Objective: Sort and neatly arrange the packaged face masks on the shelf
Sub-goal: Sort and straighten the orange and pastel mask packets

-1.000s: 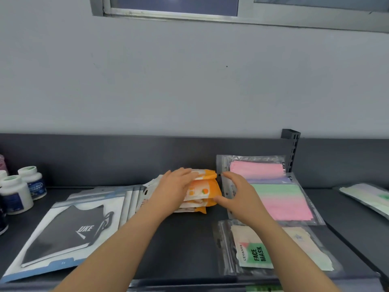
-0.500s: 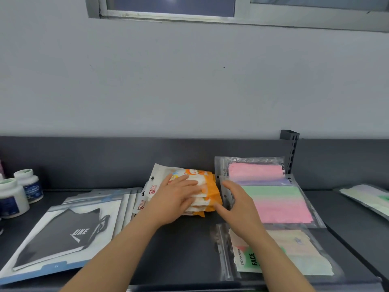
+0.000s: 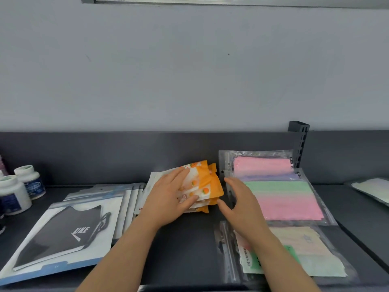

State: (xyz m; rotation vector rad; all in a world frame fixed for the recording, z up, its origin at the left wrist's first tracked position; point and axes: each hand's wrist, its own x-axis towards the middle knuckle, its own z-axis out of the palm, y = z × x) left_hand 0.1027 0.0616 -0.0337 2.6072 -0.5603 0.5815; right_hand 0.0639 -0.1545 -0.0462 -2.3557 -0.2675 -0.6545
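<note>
A small stack of orange-and-white mask packets (image 3: 207, 184) lies mid-shelf against the dark back panel. My left hand (image 3: 168, 197) rests flat on top of it, fingers spread, thumb on the front packets. My right hand (image 3: 240, 202) hovers open just right of the stack, fingers apart, not touching it. Right of that hand lies a clear pack of pink, purple and green masks (image 3: 280, 190). In front of it sits a clear "LEYANS" face mask pack (image 3: 294, 256), partly under my right forearm. At the left lie black masks in white-and-blue packs (image 3: 61, 232), fanned out.
Several white pill bottles (image 3: 14, 192) stand at the far left of the dark shelf (image 3: 189, 249). A black slotted upright (image 3: 300, 144) rises behind the pink pack. Another pale mask pack (image 3: 372, 188) lies on the neighbouring shelf at the right.
The orange packets have fanned out and tilted toward the right under my left hand. My right hand has drawn slightly away from the stack, fingers spread wider.
</note>
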